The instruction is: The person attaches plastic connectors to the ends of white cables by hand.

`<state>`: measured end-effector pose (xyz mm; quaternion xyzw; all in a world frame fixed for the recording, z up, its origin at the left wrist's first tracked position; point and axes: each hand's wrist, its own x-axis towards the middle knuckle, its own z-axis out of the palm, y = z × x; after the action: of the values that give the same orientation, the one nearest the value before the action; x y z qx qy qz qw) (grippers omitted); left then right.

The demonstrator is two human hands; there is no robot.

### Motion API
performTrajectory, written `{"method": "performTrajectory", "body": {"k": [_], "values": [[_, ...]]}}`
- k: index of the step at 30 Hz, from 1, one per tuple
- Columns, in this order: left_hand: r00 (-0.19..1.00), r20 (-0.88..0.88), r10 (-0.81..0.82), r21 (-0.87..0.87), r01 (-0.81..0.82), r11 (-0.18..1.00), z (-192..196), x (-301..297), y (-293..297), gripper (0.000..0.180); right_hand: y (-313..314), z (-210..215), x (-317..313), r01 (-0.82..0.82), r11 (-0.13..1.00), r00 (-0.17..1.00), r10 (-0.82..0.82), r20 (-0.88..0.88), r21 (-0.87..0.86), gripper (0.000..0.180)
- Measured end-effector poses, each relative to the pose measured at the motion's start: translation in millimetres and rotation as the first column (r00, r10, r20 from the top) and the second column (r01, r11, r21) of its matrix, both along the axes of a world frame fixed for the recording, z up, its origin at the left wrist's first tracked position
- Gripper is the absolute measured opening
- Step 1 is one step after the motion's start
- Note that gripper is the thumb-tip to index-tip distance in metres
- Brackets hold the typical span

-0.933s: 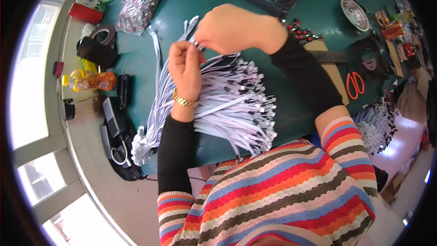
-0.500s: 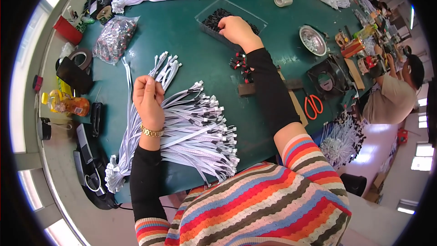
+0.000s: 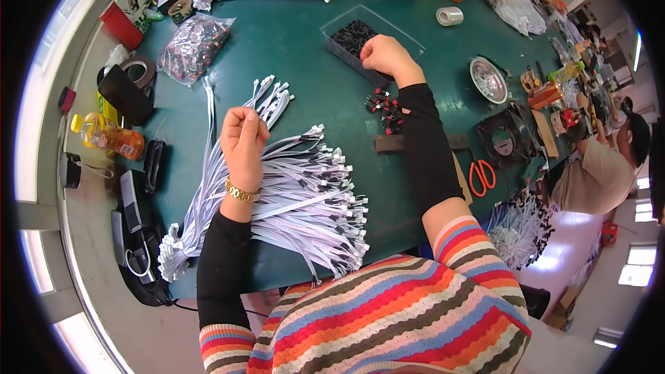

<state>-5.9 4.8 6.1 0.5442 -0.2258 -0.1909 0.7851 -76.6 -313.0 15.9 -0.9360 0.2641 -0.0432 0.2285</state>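
Note:
My left hand (image 3: 242, 149) is closed, fingertips pinched together above a spread of white flat cables (image 3: 305, 194) with dark-marked connector ends. What it pinches, if anything, is hidden by the fingers. Reaching forward, my right hand (image 3: 389, 57) is over the near right side of a clear plastic tray (image 3: 412, 43) that holds a heap of small black parts (image 3: 355, 36). Its fingers are curled together, and anything between them is too small to make out. Several small red-and-black parts (image 3: 385, 107) lie on the green table beside my right sleeve.
A dark bar (image 3: 389, 143) and orange-handled scissors (image 3: 481, 177) lie near my right forearm. Farther right are a metal bowl (image 3: 488, 80) and a black fan (image 3: 503, 135). At the left stand a bag of parts (image 3: 194, 48) and a drink bottle (image 3: 107, 136). A co-worker (image 3: 599, 173) sits at the right.
The whole view has shifted, so the table things appear farther right. My right fingers have drawn back slightly from the black parts toward the tray's near edge. My left hand remains closed over the cables.

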Motion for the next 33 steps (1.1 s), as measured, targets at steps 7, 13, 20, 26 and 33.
{"method": "performTrajectory", "body": {"k": [7, 13, 20, 26, 33], "values": [[1.0, -0.006, -0.001, 0.011, 0.001, 1.0, 2, -1, 3, 0.01, -12, 1, -11, 0.103, 0.993, 0.994, -0.104, -0.017, -0.065, 0.012], [1.0, -0.001, -0.016, 0.008, 0.016, 1.0, 3, -1, 1, 0.009, -16, -4, -11, 0.042, 0.997, 0.998, -0.045, 0.048, 0.06, 0.013], [1.0, 0.006, -0.016, 0.017, 0.016, 1.0, 2, -3, -1, 0.01, -7, -4, -6, 0.017, 1.0, 1.0, -0.017, -0.011, -0.022, 0.012], [0.999, 0.036, -0.005, -0.004, 0.005, 1.0, 0, -2, -2, 0.011, -11, -5, -9, 0.013, 1.0, 0.999, -0.013, 0.034, -0.013, 0.011], [0.999, 0.042, -0.029, 0.008, 0.029, 1.0, 1, -1, 2, 0.009, 5, 12, -4, -0.048, 0.987, 0.911, -0.019, 0.413, 0.152, 0.013]]}}
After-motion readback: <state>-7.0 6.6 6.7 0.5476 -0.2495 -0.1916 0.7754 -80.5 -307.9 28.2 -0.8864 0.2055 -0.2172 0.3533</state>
